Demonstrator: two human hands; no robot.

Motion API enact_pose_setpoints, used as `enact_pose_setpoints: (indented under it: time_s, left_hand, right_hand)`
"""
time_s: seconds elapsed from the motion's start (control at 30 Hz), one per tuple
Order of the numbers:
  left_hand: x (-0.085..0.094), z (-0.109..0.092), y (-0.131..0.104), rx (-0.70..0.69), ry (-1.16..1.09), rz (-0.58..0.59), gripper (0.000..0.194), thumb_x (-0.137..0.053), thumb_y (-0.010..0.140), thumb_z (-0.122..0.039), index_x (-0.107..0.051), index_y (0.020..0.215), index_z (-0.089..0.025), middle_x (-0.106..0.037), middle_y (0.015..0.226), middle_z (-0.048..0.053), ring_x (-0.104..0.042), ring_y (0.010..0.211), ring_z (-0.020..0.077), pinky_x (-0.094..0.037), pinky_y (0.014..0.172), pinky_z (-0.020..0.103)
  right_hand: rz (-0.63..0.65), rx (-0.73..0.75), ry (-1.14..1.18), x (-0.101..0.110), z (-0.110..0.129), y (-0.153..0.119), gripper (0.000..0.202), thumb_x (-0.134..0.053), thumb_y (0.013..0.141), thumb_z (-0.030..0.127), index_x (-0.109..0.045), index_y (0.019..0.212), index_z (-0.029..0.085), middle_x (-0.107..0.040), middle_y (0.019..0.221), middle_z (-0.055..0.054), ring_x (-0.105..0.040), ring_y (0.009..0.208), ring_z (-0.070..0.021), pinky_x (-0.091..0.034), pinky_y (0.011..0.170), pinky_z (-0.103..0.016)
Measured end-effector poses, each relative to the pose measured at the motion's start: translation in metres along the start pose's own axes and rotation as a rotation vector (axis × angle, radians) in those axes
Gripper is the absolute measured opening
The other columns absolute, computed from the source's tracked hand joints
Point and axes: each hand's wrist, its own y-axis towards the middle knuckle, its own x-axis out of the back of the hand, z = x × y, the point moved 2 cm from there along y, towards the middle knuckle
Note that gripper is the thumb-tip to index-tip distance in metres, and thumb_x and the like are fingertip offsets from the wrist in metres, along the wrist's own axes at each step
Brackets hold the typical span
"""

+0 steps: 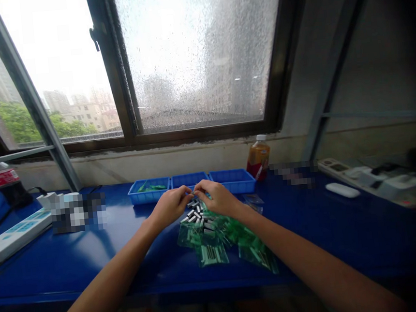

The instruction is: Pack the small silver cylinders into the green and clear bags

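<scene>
My left hand point(171, 205) and my right hand point(213, 197) meet over the blue table, fingertips pinched close together. Both are closed on something too small to make out. Below them lies a pile of small black and silver cylinders point(197, 216). Green-tinted clear bags point(212, 253) with thin pieces inside lie nearer the front edge, and more green bags point(238, 232) are heaped under my right forearm. Behind my hands stand three blue trays; the left tray point(149, 196) holds green items, while my hands partly cover the middle tray point(184, 180). The right tray point(238, 187) is beside it.
A bottle of amber drink point(258, 159) stands right of the trays. At far left are a dark cola bottle point(6, 181) and a white power strip point(21, 235). A white oval object point(342, 190) and another power strip point(363, 179) lie at right.
</scene>
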Motion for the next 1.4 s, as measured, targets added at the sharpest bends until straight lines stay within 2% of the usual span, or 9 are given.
enact_pose_setpoints:
  time_s: [0.17,0.27,0.5,0.63,0.8,0.9,1.03,1.23,1.4]
  left_hand:
    - [0.003,0.018,-0.008,0.035,0.122,0.41,0.03,-0.055,0.078,-0.043,-0.06,0.096,-0.02,-0.065,0.085,0.003,-0.06,0.075,0.0171,-0.04,0.062,0.024]
    - [0.006,0.031,-0.013,0.073,0.212,0.506,0.029,-0.055,0.077,-0.043,-0.061,0.094,-0.021,-0.064,0.091,0.005,-0.06,0.082,0.0204,-0.042,0.066,0.026]
    - [0.005,0.044,-0.015,0.115,0.253,0.492,0.018,-0.054,0.074,-0.028,-0.061,0.09,-0.022,-0.061,0.095,0.005,-0.06,0.082,0.0195,-0.043,0.069,0.026]
    - [0.003,0.042,-0.01,0.107,0.214,0.41,0.012,-0.049,0.078,-0.022,-0.059,0.085,-0.019,-0.063,0.09,0.005,-0.059,0.082,0.0194,-0.043,0.07,0.027]
    - [-0.001,0.024,0.001,0.031,0.043,0.11,0.021,-0.037,0.088,-0.023,-0.057,0.088,-0.016,-0.064,0.088,0.007,-0.058,0.083,0.0178,-0.042,0.074,0.026]
    - [-0.004,0.014,0.004,-0.003,-0.002,0.051,0.026,-0.033,0.09,-0.022,-0.056,0.08,-0.016,-0.063,0.08,0.006,-0.058,0.076,0.0163,-0.041,0.069,0.025]
    - [-0.003,0.008,0.003,0.029,-0.035,0.037,0.031,-0.032,0.09,-0.025,-0.054,0.07,-0.016,-0.06,0.068,0.003,-0.055,0.065,0.0145,-0.038,0.061,0.025]
    - [0.002,0.001,0.0,0.008,-0.161,-0.016,0.019,-0.046,0.084,-0.025,-0.052,0.1,-0.016,-0.062,0.082,0.004,-0.057,0.074,0.0144,-0.043,0.064,0.024]
    - [-0.002,0.003,0.0,0.005,-0.058,-0.041,0.013,-0.043,0.086,-0.025,-0.052,0.095,-0.019,-0.062,0.088,0.005,-0.057,0.082,0.0166,-0.043,0.071,0.027]
  right_hand:
    - [-0.125,-0.19,-0.209,0.012,-0.037,0.003,0.022,-0.041,0.089,0.028,-0.058,0.08,0.017,-0.064,0.082,-0.007,-0.056,0.078,-0.0167,-0.039,0.07,-0.026]
    - [-0.15,-0.344,-0.359,0.02,-0.07,-0.001,0.018,-0.047,0.085,0.028,-0.059,0.079,0.016,-0.064,0.083,-0.007,-0.056,0.08,-0.0185,-0.039,0.07,-0.027]
    - [-0.116,-0.486,-0.451,0.02,-0.094,-0.008,0.017,-0.05,0.082,0.029,-0.062,0.081,0.018,-0.064,0.088,-0.008,-0.054,0.083,-0.0201,-0.038,0.072,-0.03]
    - [-0.133,-0.4,-0.4,0.016,-0.069,-0.003,0.019,-0.049,0.083,0.03,-0.062,0.081,0.017,-0.062,0.087,-0.008,-0.052,0.084,-0.0204,-0.038,0.073,-0.03]
    - [0.016,-0.04,-0.253,0.003,-0.017,0.0,0.024,-0.056,0.08,0.029,-0.057,0.101,0.017,-0.061,0.087,-0.005,-0.052,0.083,-0.0179,-0.038,0.073,-0.028]
    - [0.082,0.077,-0.278,-0.005,0.007,0.0,0.022,-0.057,0.079,0.026,-0.056,0.099,0.017,-0.06,0.088,-0.005,-0.052,0.083,-0.0182,-0.037,0.071,-0.028]
    - [0.08,0.056,-0.245,-0.009,0.013,-0.001,0.013,-0.05,0.085,0.026,-0.057,0.091,0.016,-0.06,0.084,-0.005,-0.052,0.08,-0.0165,-0.036,0.069,-0.027]
    - [0.032,-0.059,-0.171,-0.01,0.004,-0.001,0.026,-0.035,0.092,0.027,-0.056,0.081,0.016,-0.061,0.08,-0.006,-0.053,0.078,-0.0153,-0.037,0.069,-0.026]
    - [0.057,-0.072,-0.158,-0.012,0.003,-0.001,0.031,-0.033,0.093,0.031,-0.055,0.078,0.017,-0.059,0.072,-0.005,-0.052,0.071,-0.0149,-0.036,0.065,-0.026]
